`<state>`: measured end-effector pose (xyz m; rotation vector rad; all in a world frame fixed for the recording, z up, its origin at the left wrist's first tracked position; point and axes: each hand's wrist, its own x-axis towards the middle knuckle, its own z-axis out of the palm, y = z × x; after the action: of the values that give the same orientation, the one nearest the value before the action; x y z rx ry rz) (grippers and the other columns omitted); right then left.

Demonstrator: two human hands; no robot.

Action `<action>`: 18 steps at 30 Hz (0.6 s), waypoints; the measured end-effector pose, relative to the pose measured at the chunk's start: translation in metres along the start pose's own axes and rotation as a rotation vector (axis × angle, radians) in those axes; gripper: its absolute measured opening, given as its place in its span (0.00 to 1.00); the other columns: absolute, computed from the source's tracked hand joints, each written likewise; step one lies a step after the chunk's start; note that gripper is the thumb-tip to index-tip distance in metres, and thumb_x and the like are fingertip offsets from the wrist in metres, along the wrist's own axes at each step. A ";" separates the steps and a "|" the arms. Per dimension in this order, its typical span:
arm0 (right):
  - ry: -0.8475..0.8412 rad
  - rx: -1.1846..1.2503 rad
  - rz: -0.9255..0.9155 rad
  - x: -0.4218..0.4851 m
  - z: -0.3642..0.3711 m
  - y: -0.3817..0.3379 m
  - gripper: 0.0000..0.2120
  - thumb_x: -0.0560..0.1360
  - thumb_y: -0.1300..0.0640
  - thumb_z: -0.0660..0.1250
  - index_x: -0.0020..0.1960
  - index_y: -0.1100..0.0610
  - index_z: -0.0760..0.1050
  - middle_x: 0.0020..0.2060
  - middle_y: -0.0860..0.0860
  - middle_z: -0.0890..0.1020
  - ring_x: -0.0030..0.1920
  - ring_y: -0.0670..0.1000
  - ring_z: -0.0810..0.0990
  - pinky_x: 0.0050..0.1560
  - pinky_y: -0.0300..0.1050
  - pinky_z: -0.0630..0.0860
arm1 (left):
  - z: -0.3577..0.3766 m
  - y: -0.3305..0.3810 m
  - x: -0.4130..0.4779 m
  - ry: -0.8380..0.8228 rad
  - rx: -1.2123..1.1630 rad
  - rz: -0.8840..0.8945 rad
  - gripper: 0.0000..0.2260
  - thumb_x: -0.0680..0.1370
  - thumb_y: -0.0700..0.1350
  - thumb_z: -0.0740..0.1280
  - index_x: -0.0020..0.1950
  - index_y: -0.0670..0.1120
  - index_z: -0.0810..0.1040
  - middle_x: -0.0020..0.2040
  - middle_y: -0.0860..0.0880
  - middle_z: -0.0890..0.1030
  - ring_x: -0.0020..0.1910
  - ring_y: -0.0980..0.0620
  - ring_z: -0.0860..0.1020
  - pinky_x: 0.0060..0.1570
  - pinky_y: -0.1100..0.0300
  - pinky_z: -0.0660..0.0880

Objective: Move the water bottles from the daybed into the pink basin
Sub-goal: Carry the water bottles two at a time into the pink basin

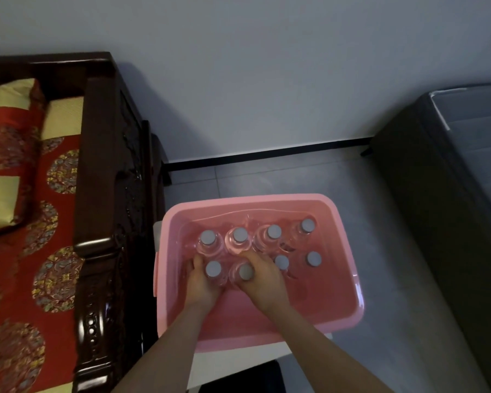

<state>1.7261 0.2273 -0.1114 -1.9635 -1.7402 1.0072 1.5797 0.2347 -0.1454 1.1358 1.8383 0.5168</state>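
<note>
A: We log eight bottles upright in the pink basin [349, 285], beside the daybed [102, 194].
B: Our left hand [200, 285] wraps one front bottle [213, 272]; our right hand [262, 279] wraps its neighbour [244, 273].

Pink basin [349, 279] sits on a white stand [233, 355]; patterned cushions [9, 154] lie on the daybed [97, 194]
</note>
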 end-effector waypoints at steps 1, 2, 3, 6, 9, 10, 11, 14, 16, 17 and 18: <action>0.008 -0.004 -0.028 -0.002 -0.003 0.000 0.16 0.65 0.58 0.71 0.53 0.51 0.77 0.49 0.50 0.80 0.49 0.52 0.77 0.44 0.46 0.73 | -0.002 0.001 -0.001 0.013 0.031 0.017 0.28 0.65 0.39 0.77 0.62 0.40 0.70 0.60 0.38 0.71 0.58 0.39 0.72 0.54 0.58 0.67; 0.006 -0.012 -0.054 -0.004 -0.006 -0.001 0.14 0.65 0.59 0.71 0.51 0.51 0.78 0.48 0.49 0.80 0.48 0.52 0.77 0.43 0.46 0.73 | -0.005 0.002 -0.002 0.030 0.079 0.041 0.25 0.66 0.40 0.77 0.60 0.39 0.73 0.58 0.37 0.73 0.57 0.39 0.72 0.54 0.57 0.67; -0.003 -0.032 -0.081 -0.006 -0.009 -0.002 0.13 0.65 0.60 0.71 0.49 0.52 0.79 0.47 0.50 0.80 0.48 0.52 0.77 0.42 0.46 0.73 | -0.009 0.003 -0.004 0.044 0.138 0.074 0.22 0.67 0.41 0.76 0.57 0.39 0.75 0.57 0.37 0.75 0.57 0.38 0.72 0.55 0.55 0.67; -0.027 -0.145 -0.169 -0.008 -0.013 -0.004 0.10 0.67 0.61 0.69 0.49 0.56 0.79 0.47 0.51 0.81 0.51 0.54 0.77 0.44 0.45 0.71 | -0.021 0.009 -0.012 0.058 0.234 0.219 0.15 0.68 0.42 0.76 0.51 0.41 0.78 0.52 0.39 0.77 0.52 0.39 0.75 0.54 0.52 0.69; -0.026 -0.237 -0.208 -0.008 -0.012 -0.008 0.10 0.69 0.62 0.69 0.51 0.57 0.78 0.49 0.53 0.81 0.56 0.55 0.75 0.49 0.46 0.70 | -0.033 0.016 -0.016 0.049 0.297 0.347 0.13 0.68 0.42 0.75 0.51 0.43 0.80 0.49 0.43 0.79 0.48 0.41 0.77 0.47 0.54 0.71; -0.023 -0.253 -0.212 -0.008 -0.012 -0.009 0.10 0.70 0.62 0.68 0.52 0.58 0.78 0.50 0.53 0.81 0.57 0.55 0.75 0.50 0.47 0.71 | -0.036 0.017 -0.017 0.044 0.314 0.375 0.13 0.68 0.42 0.75 0.51 0.44 0.80 0.48 0.44 0.80 0.47 0.42 0.78 0.46 0.54 0.72; -0.016 -0.263 -0.211 -0.009 -0.011 -0.011 0.10 0.70 0.63 0.67 0.51 0.59 0.78 0.50 0.54 0.81 0.57 0.56 0.75 0.50 0.48 0.71 | -0.037 0.018 -0.018 0.038 0.324 0.397 0.12 0.69 0.41 0.75 0.50 0.43 0.80 0.47 0.44 0.80 0.46 0.42 0.78 0.45 0.53 0.73; 0.001 -0.278 -0.206 -0.009 -0.013 -0.011 0.11 0.68 0.69 0.64 0.48 0.60 0.77 0.48 0.55 0.81 0.55 0.58 0.75 0.47 0.51 0.72 | -0.034 0.017 -0.022 0.013 0.275 0.450 0.12 0.68 0.36 0.74 0.50 0.42 0.81 0.48 0.45 0.80 0.47 0.43 0.78 0.48 0.51 0.75; -0.006 -0.301 -0.214 -0.009 -0.013 -0.010 0.13 0.67 0.71 0.63 0.48 0.60 0.76 0.48 0.55 0.81 0.55 0.58 0.74 0.47 0.53 0.72 | -0.030 0.017 -0.022 0.003 0.215 0.475 0.14 0.67 0.33 0.73 0.51 0.42 0.81 0.48 0.46 0.80 0.47 0.44 0.78 0.48 0.51 0.75; -0.008 -0.312 -0.218 -0.009 -0.013 -0.010 0.14 0.67 0.71 0.62 0.49 0.60 0.76 0.48 0.55 0.81 0.55 0.58 0.74 0.47 0.53 0.72 | -0.029 0.018 -0.020 0.007 0.199 0.482 0.13 0.66 0.33 0.73 0.50 0.42 0.81 0.47 0.46 0.80 0.47 0.44 0.78 0.47 0.51 0.75; -0.003 -0.315 -0.220 -0.008 -0.012 -0.009 0.14 0.67 0.71 0.62 0.50 0.60 0.77 0.49 0.55 0.81 0.55 0.57 0.74 0.48 0.52 0.72 | -0.028 0.018 -0.019 0.011 0.192 0.484 0.13 0.66 0.33 0.73 0.49 0.42 0.81 0.46 0.47 0.80 0.46 0.45 0.78 0.45 0.52 0.75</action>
<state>1.7276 0.2243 -0.0944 -1.8859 -2.1698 0.6969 1.5677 0.2301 -0.1093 1.7273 1.6444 0.6263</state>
